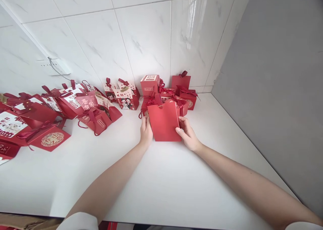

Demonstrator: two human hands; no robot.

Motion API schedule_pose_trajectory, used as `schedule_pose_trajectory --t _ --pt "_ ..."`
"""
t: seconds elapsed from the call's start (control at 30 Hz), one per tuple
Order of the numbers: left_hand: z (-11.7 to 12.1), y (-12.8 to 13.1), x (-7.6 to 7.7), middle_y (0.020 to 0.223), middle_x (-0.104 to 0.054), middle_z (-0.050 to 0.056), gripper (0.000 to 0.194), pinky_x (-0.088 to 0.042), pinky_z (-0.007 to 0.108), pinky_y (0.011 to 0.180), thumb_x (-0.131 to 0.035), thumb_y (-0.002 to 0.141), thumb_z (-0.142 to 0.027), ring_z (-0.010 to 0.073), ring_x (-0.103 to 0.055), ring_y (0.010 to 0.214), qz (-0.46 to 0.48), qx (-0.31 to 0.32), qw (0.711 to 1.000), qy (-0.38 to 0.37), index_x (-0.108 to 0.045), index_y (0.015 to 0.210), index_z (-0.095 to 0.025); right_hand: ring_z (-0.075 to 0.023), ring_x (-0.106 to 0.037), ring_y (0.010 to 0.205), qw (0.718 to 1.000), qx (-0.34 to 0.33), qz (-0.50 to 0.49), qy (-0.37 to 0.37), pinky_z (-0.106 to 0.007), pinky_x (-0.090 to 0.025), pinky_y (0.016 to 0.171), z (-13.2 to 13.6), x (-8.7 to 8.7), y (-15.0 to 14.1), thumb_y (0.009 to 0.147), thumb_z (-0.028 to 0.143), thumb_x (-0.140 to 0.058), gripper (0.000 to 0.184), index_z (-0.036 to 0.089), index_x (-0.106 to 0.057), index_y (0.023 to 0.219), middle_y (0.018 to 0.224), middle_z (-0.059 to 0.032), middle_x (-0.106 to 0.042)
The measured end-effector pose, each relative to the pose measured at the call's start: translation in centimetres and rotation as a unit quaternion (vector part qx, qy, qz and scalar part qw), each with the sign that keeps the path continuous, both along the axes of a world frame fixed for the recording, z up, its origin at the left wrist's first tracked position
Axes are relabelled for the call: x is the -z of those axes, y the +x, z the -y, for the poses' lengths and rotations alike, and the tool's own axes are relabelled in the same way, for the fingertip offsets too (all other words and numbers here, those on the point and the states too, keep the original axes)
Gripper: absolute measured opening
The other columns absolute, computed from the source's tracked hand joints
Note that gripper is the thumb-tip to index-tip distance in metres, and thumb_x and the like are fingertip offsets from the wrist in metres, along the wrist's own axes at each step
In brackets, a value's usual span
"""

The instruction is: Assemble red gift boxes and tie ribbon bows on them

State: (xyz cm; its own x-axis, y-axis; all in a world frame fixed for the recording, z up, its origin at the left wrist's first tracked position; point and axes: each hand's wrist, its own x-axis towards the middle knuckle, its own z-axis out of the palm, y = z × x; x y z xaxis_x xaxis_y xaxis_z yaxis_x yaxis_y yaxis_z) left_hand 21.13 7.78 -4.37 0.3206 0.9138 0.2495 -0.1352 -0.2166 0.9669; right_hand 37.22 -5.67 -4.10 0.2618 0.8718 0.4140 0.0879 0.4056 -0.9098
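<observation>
A plain red paper gift box [165, 123] stands upright between my two hands, a small notch in its top edge. My left hand [146, 129] is closed against the box's left side, its fingertips partly hidden behind it. On the opposite side my right hand [188, 133] grips the right edge, thumb at the front and fingers around the side. Just behind the held box are several red boxes with ribbons, among them a tall box [150, 86] with a white label and a box with a dark red bow [188, 97].
Red and white boxes with a cartoon couple [126, 100] stand by the tiled wall [148, 41]. Many more ribboned red boxes [51, 137] crowd the left of the white table [161, 183]. A grey panel [272, 71] borders the right. A cable runs from a wall socket [58, 67].
</observation>
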Motion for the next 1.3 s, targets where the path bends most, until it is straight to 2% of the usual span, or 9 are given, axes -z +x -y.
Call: schedule_pose_trajectory --t 0.07,0.13,0.2,0.33,0.43,0.57,0.83,1.0,1.3 --pt "-0.3 -0.6 -0.3 0.086 -0.062 0.004 0.047 -0.050 0.032 0.074 -0.042 0.092 -0.064 0.0177 -0.060 0.080 -0.007 -0.008 0.997 0.073 -0.055 0.090 -0.020 -0.0234 -0.046 0.132 0.999 0.030 0.013 -0.003 -0.043 -0.040 0.110 0.0 -0.1 -0.2 0.095 0.046 -0.057 0.049 0.028 -0.034 0.135 0.146 -0.0093 -0.043" --pt "-0.2 -1.0 -0.8 0.080 -0.059 0.003 0.045 -0.048 0.031 0.074 -0.046 0.091 -0.062 0.0171 -0.057 0.077 -0.049 0.048 0.990 0.122 -0.053 0.081 -0.019 -0.0227 -0.054 0.123 0.999 0.054 -0.002 -0.003 -0.042 -0.049 0.100 0.0 -0.2 -0.2 0.094 0.046 -0.058 0.048 0.030 -0.032 0.132 0.151 -0.0097 -0.036" --pt "0.1 -1.2 -1.4 0.088 -0.063 0.005 0.039 -0.048 0.031 0.078 -0.051 0.091 -0.056 0.0188 -0.059 0.084 -0.095 0.105 0.978 0.152 -0.059 0.087 -0.018 -0.0206 -0.061 0.110 0.996 0.080 -0.029 0.010 -0.038 -0.055 0.086 0.0 -0.2 0.0 0.094 0.046 -0.058 0.040 0.031 -0.034 0.122 0.152 -0.0084 -0.033" --pt "0.6 -0.9 -1.8 0.124 -0.059 0.011 0.041 -0.045 0.035 0.096 -0.043 0.097 -0.048 0.0241 -0.056 0.113 -0.114 0.150 0.963 0.192 -0.064 0.115 -0.018 -0.0230 -0.062 0.100 0.992 0.109 0.066 -0.020 -0.039 -0.052 0.084 -0.1 0.0 0.9 0.097 0.053 -0.048 0.029 0.025 -0.048 0.101 0.126 -0.0071 -0.057" --pt "0.5 -0.6 -1.7 0.135 -0.054 0.012 0.046 -0.041 0.038 0.105 -0.039 0.098 -0.049 0.0254 -0.051 0.125 -0.100 0.158 0.969 0.163 -0.062 0.123 -0.018 -0.0266 -0.058 0.103 0.981 0.093 0.164 -0.042 -0.043 -0.046 0.096 -0.2 0.2 1.2 0.099 0.057 -0.035 0.043 0.023 -0.060 0.100 0.106 -0.0082 -0.062" --pt "0.3 -0.6 -1.5 0.137 -0.053 0.011 0.047 -0.038 0.037 0.111 -0.042 0.097 -0.052 0.0244 -0.048 0.130 -0.077 0.169 0.976 0.111 -0.065 0.122 -0.019 -0.0263 -0.056 0.106 0.980 0.087 0.179 -0.021 -0.042 -0.043 0.101 -0.3 0.1 1.2 0.101 0.056 -0.032 0.045 0.025 -0.062 0.112 0.109 -0.0082 -0.060" --pt "0.2 -0.1 -1.8 0.139 -0.051 0.008 0.043 -0.037 0.035 0.112 -0.043 0.098 -0.049 0.0236 -0.047 0.131 -0.085 0.162 0.977 0.105 -0.068 0.117 -0.021 -0.0223 -0.056 0.080 0.978 0.107 0.161 -0.076 -0.035 -0.047 0.076 -0.7 0.1 1.8 0.100 0.059 -0.032 0.048 0.021 -0.057 0.086 0.087 -0.0051 -0.061" --pt "0.5 -0.2 -1.5 0.136 -0.054 0.010 0.042 -0.042 0.037 0.106 -0.045 0.096 -0.049 0.0252 -0.052 0.124 -0.056 0.146 0.981 0.116 -0.072 0.109 -0.019 -0.0208 -0.054 0.080 0.983 0.100 0.138 -0.073 -0.033 -0.044 0.074 -0.6 0.1 1.6 0.100 0.058 -0.035 0.044 0.021 -0.056 0.087 0.087 -0.0043 -0.059" --pt "0.8 -0.1 -1.4 0.127 -0.061 0.011 0.047 -0.045 0.038 0.104 -0.043 0.097 -0.053 0.0254 -0.056 0.121 -0.018 0.153 0.985 0.072 -0.068 0.114 -0.017 -0.0195 -0.052 0.077 0.984 0.084 0.142 -0.068 -0.031 -0.044 0.072 -0.5 0.2 1.3 0.100 0.056 -0.036 0.042 0.021 -0.053 0.084 0.084 -0.0034 -0.056"
